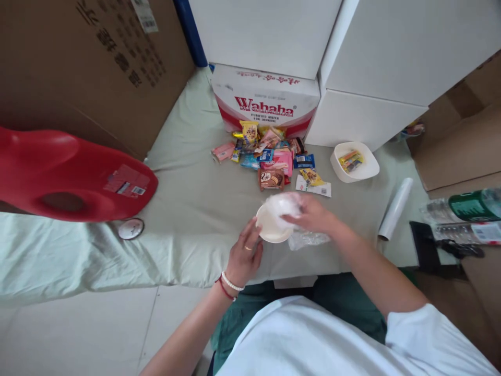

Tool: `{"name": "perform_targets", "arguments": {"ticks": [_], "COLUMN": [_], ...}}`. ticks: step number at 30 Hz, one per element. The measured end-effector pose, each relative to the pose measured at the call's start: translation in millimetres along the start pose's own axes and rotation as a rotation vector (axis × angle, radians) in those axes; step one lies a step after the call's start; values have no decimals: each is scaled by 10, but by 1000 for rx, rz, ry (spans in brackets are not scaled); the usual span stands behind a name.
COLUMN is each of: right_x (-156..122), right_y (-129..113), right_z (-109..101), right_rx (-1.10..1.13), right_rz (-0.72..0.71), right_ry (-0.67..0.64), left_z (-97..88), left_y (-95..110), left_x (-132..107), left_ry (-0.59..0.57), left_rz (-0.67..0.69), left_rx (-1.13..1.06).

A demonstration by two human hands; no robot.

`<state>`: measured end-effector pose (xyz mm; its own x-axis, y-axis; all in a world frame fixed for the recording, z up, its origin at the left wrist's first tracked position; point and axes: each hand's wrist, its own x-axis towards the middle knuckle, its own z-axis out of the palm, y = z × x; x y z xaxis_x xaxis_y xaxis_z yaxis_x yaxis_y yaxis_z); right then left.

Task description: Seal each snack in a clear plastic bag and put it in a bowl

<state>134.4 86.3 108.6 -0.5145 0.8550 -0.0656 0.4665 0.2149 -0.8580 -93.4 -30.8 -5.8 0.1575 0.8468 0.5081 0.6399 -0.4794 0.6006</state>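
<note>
A small cream bowl (270, 230) stands tilted on the green cloth in front of me. My left hand (246, 251) grips its left rim with the fingertips, the thumb low beside it. Over the bowl's upper right, my right hand (311, 213) is closed on a crumpled white wad (282, 204), blurred by motion; whether it is tissue or thin plastic I cannot tell. Part of the bowl's inside is hidden under the wad. Below my right wrist lies a crumpled clear plastic bag (307, 240).
Behind the bowl lie several wrapped snacks (272, 156) against a Wahaha carton (266, 99). A square white bowl (355, 175) holding packets and a plastic-wrap roll (395, 209) are on the right, near bottles (473, 204). A red jug (74, 177) lies left.
</note>
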Motion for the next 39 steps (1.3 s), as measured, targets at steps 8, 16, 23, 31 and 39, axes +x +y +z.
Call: {"name": "perform_targets", "arguments": {"ticks": [8,16,23,31,39], "right_x": [844,705,-1085,-2059,-1962], "right_y": [685,697,125,340,955], "right_z": [-1019,-1104,-453,-732,-2266], "right_rx": [-744,-790,-425,-452,-780], "right_rz": [169,249,-317,-93,300], "right_ry": [770,478,65,488,942], "left_z": [-103,-289,-225,444,650], "left_y": [95,540,852,1135,301], "left_x": [246,231,382,309,38], "left_ry": [-82,-88,-143,-276,-363], "left_rz": [149,21,-5,283,339], "left_rx": [40,-86,-218,-108,200]}}
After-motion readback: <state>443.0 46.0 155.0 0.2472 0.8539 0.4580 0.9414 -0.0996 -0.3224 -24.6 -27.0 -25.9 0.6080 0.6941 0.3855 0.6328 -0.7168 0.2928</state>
